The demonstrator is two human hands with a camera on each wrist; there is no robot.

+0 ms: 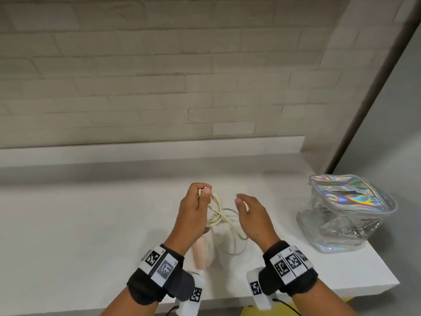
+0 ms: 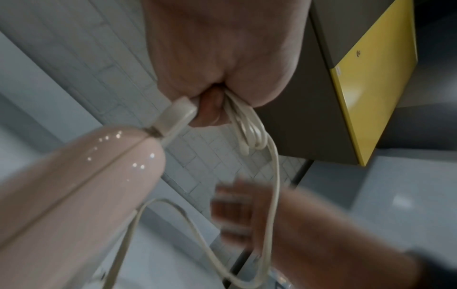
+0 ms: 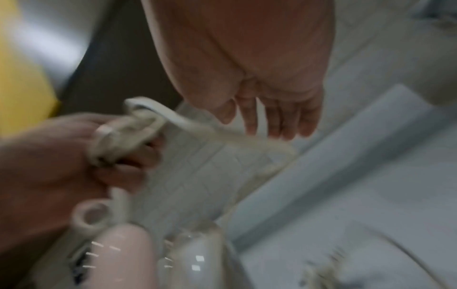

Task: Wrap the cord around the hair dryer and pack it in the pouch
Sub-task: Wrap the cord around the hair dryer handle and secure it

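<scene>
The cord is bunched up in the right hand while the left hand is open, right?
Not quite: the hands are swapped. The left hand grips the bunched cord, and the right hand is open, touching nothing. The head view shows it.

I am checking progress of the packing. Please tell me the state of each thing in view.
cord: several loops gathered in the left hand, rest hanging loose, not wound round the dryer
hair dryer: hanging below the left hand, outside the pouch
pouch: on the counter, upright, top open
left hand: grips cord loops
right hand: fingers straight, holds nothing
</scene>
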